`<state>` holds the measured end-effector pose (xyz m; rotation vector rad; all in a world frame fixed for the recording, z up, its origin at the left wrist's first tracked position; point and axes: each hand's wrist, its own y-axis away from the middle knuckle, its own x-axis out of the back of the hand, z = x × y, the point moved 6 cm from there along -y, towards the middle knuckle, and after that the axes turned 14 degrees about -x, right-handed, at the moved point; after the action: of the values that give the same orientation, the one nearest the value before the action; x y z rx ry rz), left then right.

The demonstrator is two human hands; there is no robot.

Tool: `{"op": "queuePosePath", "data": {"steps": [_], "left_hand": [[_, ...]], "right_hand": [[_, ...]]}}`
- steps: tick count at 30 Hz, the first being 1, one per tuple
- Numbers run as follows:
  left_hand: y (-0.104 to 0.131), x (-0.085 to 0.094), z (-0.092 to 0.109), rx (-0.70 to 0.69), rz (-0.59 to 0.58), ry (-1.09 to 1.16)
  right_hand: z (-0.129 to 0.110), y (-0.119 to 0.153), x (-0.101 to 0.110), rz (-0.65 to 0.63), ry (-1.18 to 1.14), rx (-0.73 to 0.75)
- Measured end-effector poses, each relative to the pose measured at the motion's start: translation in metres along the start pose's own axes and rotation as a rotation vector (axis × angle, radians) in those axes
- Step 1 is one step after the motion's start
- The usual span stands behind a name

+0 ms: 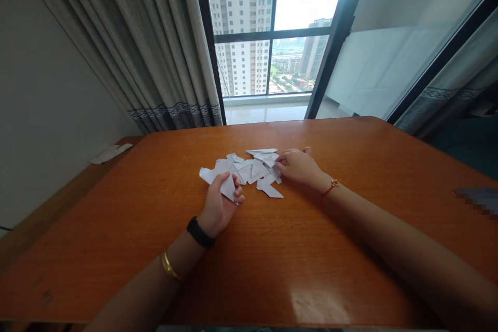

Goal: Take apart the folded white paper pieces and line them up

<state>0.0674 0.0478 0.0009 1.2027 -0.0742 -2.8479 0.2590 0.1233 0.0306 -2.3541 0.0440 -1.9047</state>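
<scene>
Several torn or cut pieces of white paper (pixel 251 170) lie in a loose, overlapping heap on the wooden table. At the heap's near left side, my left hand (pixel 218 206) is closed around a white paper piece (pixel 229 188), thumb on top and fingers curled beneath. My right hand (pixel 300 167) reaches in from the right, its thumb and fingers pinched on the edge of another paper piece (pixel 271 159) on top of the heap. One angular paper piece (pixel 271 190) sticks out toward me. The fingertips of my right hand are partly hidden.
The brown wooden table (pixel 272 259) stretches around both arms. Behind it stand a grey curtain (pixel 155 52) and a dark-framed window (pixel 272 36). At the left, a flat white item (pixel 111 153) rests on a lower wooden surface. A blurred grey patch (pixel 480 199) lies at the right edge.
</scene>
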Motion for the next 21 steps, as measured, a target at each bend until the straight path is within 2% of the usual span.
{"op": "queuePosePath", "data": {"steps": [3,5,10,15,18,21], "left_hand": [[0.001,-0.001,-0.002,0.018,-0.021,0.005],[0.002,-0.001,-0.004,0.032,-0.036,0.012],[0.007,-0.002,-0.011,0.121,-0.097,0.003],[0.009,-0.004,-0.013,0.183,-0.11,0.011],[0.01,-0.005,-0.016,0.231,-0.076,-0.033],[0.011,-0.004,-0.019,0.255,-0.039,-0.093]], "right_hand": [[0.0,-0.02,0.009,0.069,-0.089,-0.068],[-0.004,-0.042,0.007,0.059,-0.142,-0.115],[-0.021,-0.097,-0.018,-0.132,-0.18,-0.142],[-0.038,-0.112,-0.033,-0.271,-0.246,-0.086],[-0.036,-0.11,-0.022,-0.221,-0.342,-0.062],[-0.026,-0.104,0.004,-0.05,-0.44,-0.087]]}}
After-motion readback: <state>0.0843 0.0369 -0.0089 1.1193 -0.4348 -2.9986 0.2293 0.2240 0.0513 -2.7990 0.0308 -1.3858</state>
